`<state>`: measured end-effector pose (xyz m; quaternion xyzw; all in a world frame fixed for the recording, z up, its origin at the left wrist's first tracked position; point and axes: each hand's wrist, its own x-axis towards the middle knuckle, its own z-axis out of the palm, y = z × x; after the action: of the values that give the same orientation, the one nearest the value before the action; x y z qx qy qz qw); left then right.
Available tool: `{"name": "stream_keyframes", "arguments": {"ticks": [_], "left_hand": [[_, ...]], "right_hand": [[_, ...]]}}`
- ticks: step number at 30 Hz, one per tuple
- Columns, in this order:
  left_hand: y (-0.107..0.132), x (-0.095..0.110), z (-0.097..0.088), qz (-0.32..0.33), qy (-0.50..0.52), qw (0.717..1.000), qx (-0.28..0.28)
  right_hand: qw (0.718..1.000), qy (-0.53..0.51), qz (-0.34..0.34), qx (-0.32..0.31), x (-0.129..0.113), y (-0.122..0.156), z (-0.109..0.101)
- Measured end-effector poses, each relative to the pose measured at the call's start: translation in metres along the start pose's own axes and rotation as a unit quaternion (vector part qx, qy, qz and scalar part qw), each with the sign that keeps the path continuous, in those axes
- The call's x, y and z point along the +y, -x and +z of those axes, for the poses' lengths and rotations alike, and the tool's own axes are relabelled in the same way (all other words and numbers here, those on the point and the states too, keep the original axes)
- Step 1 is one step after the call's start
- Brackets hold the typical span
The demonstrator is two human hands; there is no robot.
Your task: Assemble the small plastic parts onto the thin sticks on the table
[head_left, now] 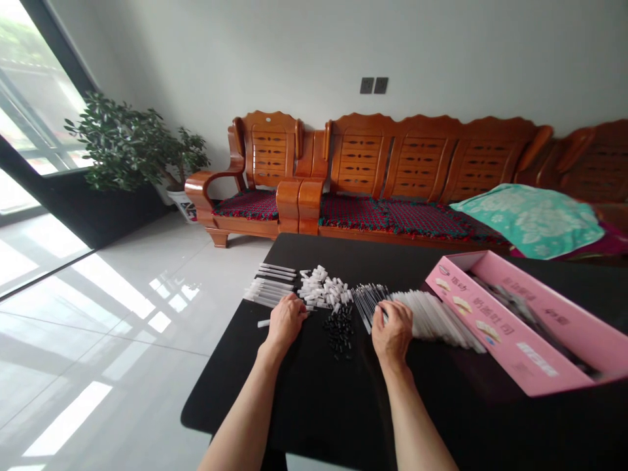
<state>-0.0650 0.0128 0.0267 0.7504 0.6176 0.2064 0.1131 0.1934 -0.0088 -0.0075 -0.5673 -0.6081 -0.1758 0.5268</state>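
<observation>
left hand (286,320) rests curled by the white caps (324,290), right hand (392,327) on thin refills (366,301); grip cannot be told.

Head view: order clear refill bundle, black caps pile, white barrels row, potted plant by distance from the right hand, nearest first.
1. Clear refill bundle: under the right hand, at its fingertips.
2. Black caps pile: just left of it.
3. White barrels row: far left, past the left hand.
4. Potted plant: back left, by the window.

A carved wooden sofa (422,163) and matching armchair (255,170) line the pale wall (294,46); a leafy potted plant (132,144) sits by the bright window (29,98), glossy floor tiles (98,314) gleaming.
</observation>
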Motion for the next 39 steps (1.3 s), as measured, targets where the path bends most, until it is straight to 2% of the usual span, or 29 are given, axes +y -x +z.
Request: {"name": "stream_keyframes", "arguments": {"ticks": [3, 5, 8, 11, 13, 15, 16, 17, 18, 19, 20, 22, 23, 25, 29, 39], "left_hand": [[0.003, 0.016, -0.009, 0.041, 0.018, 0.999, 0.014], [0.003, 0.028, -0.013, 0.095, 0.032, 0.995, 0.02], [-0.001, 0.044, -0.013, 0.165, 0.049, 0.985, 0.022], [-0.002, 0.052, -0.007, 0.202, 0.086, 0.975, 0.024], [0.0, 0.054, 0.0, 0.187, 0.14, 0.971, 0.052], [0.004, 0.053, 0.01, 0.115, 0.222, 0.962, 0.112], [0.005, 0.052, 0.015, 0.058, 0.273, 0.95, 0.142], [0.005, 0.05, 0.021, 0.0, 0.326, 0.932, 0.156], [0.005, 0.049, 0.027, -0.041, 0.391, 0.91, 0.132], [0.004, 0.048, 0.032, -0.068, 0.466, 0.878, 0.083], [0.002, 0.046, 0.036, -0.089, 0.541, 0.835, 0.048], [-0.003, 0.044, 0.042, -0.111, 0.656, 0.747, 0.01], [-0.005, 0.043, 0.043, -0.117, 0.692, 0.713, 0.009], [-0.008, 0.041, 0.044, -0.124, 0.726, 0.676, 0.024], [-0.01, 0.036, 0.041, -0.119, 0.733, 0.667, 0.053], [-0.011, 0.034, 0.045, -0.085, 0.702, 0.705, 0.057]], "right_hand": [[0.994, -0.089, -0.008, -0.064, -0.021, 0.001, 0.005], [0.981, -0.145, -0.025, -0.124, -0.037, 0.003, 0.01], [0.968, -0.17, -0.035, -0.18, -0.055, 0.006, 0.017], [0.961, -0.18, -0.03, -0.207, -0.057, 0.007, 0.018], [0.961, -0.19, -0.014, -0.199, -0.053, 0.006, 0.016], [0.969, -0.193, 0.013, -0.157, -0.049, 0.005, 0.014], [0.973, -0.191, 0.027, -0.13, -0.048, 0.004, 0.013], [0.976, -0.187, 0.037, -0.106, -0.047, 0.004, 0.013], [0.978, -0.185, 0.042, -0.09, -0.047, 0.003, 0.012], [0.978, -0.185, 0.041, -0.084, -0.048, 0.003, 0.012], [0.978, -0.188, 0.036, -0.087, -0.049, 0.003, 0.013], [0.974, -0.198, 0.015, -0.112, -0.052, 0.004, 0.014], [0.971, -0.203, 0.004, -0.127, -0.054, 0.005, 0.014], [0.967, -0.205, -0.012, -0.148, -0.054, 0.007, 0.016], [0.967, -0.187, -0.018, -0.171, -0.051, 0.008, 0.018], [0.957, -0.197, -0.038, -0.21, -0.055, 0.01, 0.018]]}}
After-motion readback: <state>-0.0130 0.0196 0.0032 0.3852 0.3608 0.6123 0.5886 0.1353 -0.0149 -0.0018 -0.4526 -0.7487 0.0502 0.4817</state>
